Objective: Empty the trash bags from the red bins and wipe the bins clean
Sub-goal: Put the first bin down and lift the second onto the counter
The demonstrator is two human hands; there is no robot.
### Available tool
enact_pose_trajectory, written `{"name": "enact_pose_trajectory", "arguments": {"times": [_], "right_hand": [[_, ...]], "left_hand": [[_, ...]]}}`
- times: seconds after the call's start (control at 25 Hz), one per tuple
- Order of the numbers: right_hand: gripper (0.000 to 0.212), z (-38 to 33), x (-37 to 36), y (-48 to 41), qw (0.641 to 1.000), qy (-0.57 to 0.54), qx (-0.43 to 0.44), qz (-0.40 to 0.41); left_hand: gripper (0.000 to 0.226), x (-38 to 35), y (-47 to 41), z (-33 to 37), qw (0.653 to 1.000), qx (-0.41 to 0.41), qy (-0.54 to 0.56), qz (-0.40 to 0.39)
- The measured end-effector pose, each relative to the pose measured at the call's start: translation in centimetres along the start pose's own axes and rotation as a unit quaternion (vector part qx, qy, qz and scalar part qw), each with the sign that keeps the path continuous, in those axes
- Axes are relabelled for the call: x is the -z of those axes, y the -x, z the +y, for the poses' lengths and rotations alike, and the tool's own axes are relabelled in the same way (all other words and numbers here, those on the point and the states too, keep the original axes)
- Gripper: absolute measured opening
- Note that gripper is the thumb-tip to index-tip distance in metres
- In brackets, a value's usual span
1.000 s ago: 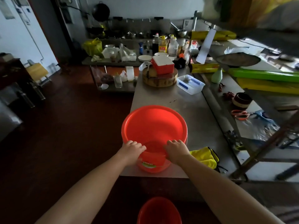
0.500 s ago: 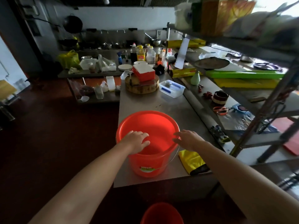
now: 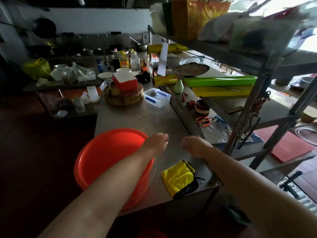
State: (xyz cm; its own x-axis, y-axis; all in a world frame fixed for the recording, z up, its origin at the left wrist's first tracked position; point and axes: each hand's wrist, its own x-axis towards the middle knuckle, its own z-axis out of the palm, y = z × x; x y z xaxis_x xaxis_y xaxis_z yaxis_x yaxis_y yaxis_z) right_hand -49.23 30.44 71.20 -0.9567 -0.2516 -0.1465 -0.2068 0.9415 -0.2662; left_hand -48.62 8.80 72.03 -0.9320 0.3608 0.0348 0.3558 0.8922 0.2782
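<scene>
Red bin (image 3: 109,157): standing upright at the lower left of centre, on the near left corner of the steel desk (image 3: 154,117). Its opening faces up, and no bag is visible inside. A thin wire handle hangs down its right side.

Left hand (image 3: 157,143): at the bin's right rim, with the forearm crossing over the opening. The fingers are curled inward with nothing visible in them. Contact with the rim cannot be confirmed.

Right hand (image 3: 195,146): to the right of the bin and apart from it, over bare desk surface. The fingers are likewise curled with nothing seen in the grip. The two hands are near each other but not touching.

Yellow cloth (image 3: 178,177): folded on the desk, below both hands and just right of the bin, near the desk's front edge.

Further up the frame, a round chopping block (image 3: 123,98) carries a red box (image 3: 125,81). A clear plastic container (image 3: 157,97) sits beside the block. A metal shelf rack (image 3: 247,107) occupies the right side.
</scene>
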Motion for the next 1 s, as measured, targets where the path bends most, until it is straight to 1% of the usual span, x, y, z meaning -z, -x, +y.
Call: {"name": "enact_pose_trajectory", "arguments": {"times": [0.12, 0.24, 0.32, 0.48, 0.6, 0.72, 0.8, 0.92, 1.0], "right_hand": [[0.024, 2.9, -0.8, -1.4, 1.0, -0.005, 0.021, 0.0], [0.021, 5.4, -3.2, -4.0, 1.0, 0.001, 0.016, -0.015], [0.024, 6.5, -5.5, -5.4, 0.999, 0.004, 0.011, -0.042], [0.034, 7.8, -10.5, -7.5, 0.994, -0.001, -0.008, -0.109], [0.044, 8.2, -14.4, -8.9, 0.988, 0.019, 0.007, -0.151], [0.048, 8.6, -18.1, -9.7, 0.984, 0.073, 0.047, -0.154], [0.055, 9.2, -20.6, -10.8, 0.981, 0.094, 0.078, -0.149], [0.073, 10.1, -23.3, -12.2, 0.974, 0.112, 0.104, -0.169], [0.077, 10.7, -24.5, -12.8, 0.969, 0.119, 0.097, -0.192]], "left_hand": [[0.014, -2.4, -3.3, 2.1, 0.999, 0.022, 0.001, -0.027], [0.003, -5.9, -5.4, 3.0, 0.995, 0.075, 0.006, -0.058], [0.011, -8.5, -5.8, 3.0, 0.99, 0.117, 0.01, -0.081], [0.029, -13.8, -5.1, 2.0, 0.975, 0.175, -0.001, -0.14], [0.036, -18.1, -4.7, 0.5, 0.962, 0.216, -0.002, -0.169], [0.038, -22.2, -3.9, -0.4, 0.959, 0.235, 0.024, -0.157], [0.039, -25.4, -3.6, -0.8, 0.955, 0.261, 0.037, -0.136], [0.051, -28.9, -3.8, -1.5, 0.942, 0.313, 0.037, -0.119], [0.059, -30.5, -4.4, -2.0, 0.93, 0.345, 0.047, -0.116]]}}
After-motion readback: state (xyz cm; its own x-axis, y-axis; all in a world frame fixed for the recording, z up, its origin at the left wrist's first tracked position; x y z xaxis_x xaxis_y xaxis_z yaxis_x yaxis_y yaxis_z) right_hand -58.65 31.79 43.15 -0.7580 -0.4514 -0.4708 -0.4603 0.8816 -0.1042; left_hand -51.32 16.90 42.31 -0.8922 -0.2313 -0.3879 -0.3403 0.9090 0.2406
